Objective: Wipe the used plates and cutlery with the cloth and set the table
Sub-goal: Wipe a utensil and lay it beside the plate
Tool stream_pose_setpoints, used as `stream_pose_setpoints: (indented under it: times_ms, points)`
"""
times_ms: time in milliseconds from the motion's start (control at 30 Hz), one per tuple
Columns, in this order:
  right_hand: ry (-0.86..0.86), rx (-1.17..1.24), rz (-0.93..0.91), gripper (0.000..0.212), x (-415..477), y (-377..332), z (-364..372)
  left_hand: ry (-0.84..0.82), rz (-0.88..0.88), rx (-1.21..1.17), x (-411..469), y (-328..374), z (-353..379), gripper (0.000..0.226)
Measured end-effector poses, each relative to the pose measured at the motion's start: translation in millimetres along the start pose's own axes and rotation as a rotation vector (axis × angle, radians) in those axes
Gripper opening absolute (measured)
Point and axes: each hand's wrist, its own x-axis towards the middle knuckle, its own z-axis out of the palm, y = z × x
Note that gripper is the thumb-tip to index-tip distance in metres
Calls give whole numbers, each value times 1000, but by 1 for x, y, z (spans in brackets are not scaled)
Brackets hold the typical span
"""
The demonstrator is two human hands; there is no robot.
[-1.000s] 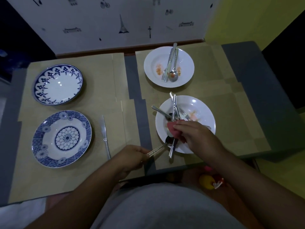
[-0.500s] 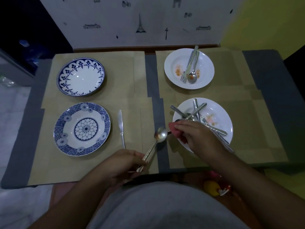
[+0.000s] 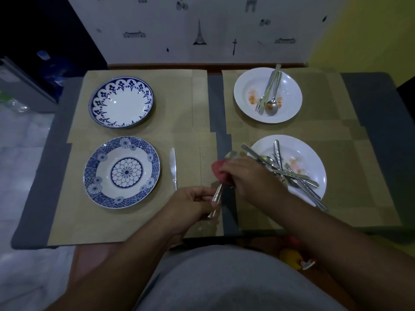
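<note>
Pinching the spoon handle, left hand sits below the cloth.

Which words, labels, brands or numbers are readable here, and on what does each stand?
None can be read.
The wall bears only drawings, such as a tower.
The far blue plate and the near blue plate bear only patterns.
Any stamp on the spoon is too small to tell.

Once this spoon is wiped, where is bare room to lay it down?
Bare tan mat lies between the steel table knife and the grey centre strip, beyond the left hand. More lies right of the far white plate. Crowded: the near white plate, heaped with cutlery beside the right hand.
</note>
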Motion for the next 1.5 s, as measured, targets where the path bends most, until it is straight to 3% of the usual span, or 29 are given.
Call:
stream_pose_setpoints:
  times_ms: [200,533,733,900,1067,1267,1433,1500]
  points:
    - [86,24,125,23,-1,15,-19,-48,35,73,18,24,19,26]
    - [87,12,442,17,-42,54,-57,-236,-53,190,48,38,71,29]
    - [175,-16,490,20,-56,68,-68,-263,-64,212,54,47,88,27]
    - [-29,-50,393,15,-67,77,-62,-266,-106,223,53,42,96,29]
    - [72,-114,464,26,-57,109,-70,-247,-110,154,54,37,98,29]
    - [-56,-87,341,15,-66,84,-59,-258,-98,220,55,39,92,26]
    - [144,-128,479,26,-54,110,-67,-254,-115,193,52,38,93,25]
    - [178,-119,446,30,-50,103,-70,-244,-140,189,53,39,95,24]
